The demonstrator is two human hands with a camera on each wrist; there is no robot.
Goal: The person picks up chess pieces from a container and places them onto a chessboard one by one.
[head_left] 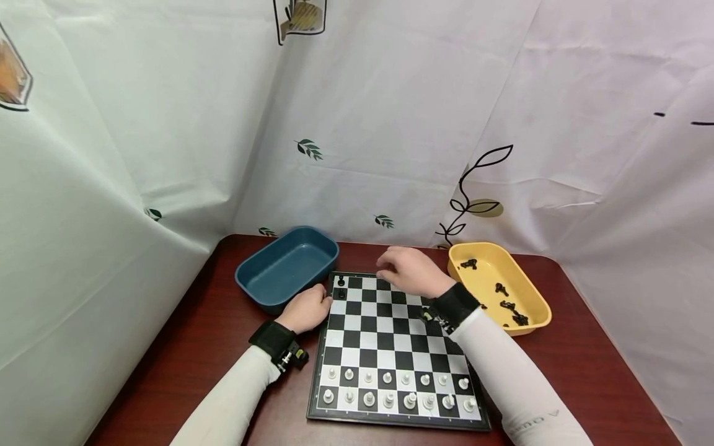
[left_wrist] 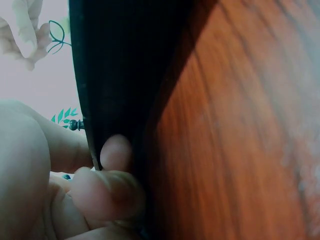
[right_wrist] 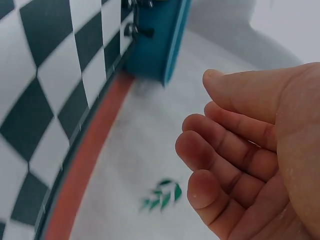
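**Right hand empty over far rank, left pinning the board edge**

I see my right hand (head_left: 409,271) hovering over the far edge of the chessboard (head_left: 390,347), fingers loosely bent, holding nothing; the right wrist view confirms an empty palm (right_wrist: 260,150). My left hand (head_left: 307,308) sits at the board's left edge, fingers (left_wrist: 107,192) curled and pressing against its rim. It grips no piece.

Two black pieces (head_left: 341,286) stand in the far-left corner of the board, just beside the blue tray (head_left: 287,266), which shows nothing inside. The remaining black pieces (head_left: 504,303) lie scattered in the yellow tray (head_left: 535,297) on the right. White pieces (head_left: 398,390) fill the two near rows, upright.

Risks as I judge them:
- Right sleeve crosses the right side of the board. If I drop the forearm while reaching, it could sweep the white rows near the right corner.
- The black pieces in the yellow tray lie on their sides and close together. A pinch there could lift two at once or fumble one.
- If the left hand eases off, the board may slide on the table (head_left: 184,347) and tip the corner pair.
- The left wrist view is mostly blocked by the board's edge, so it gives no check on placement.
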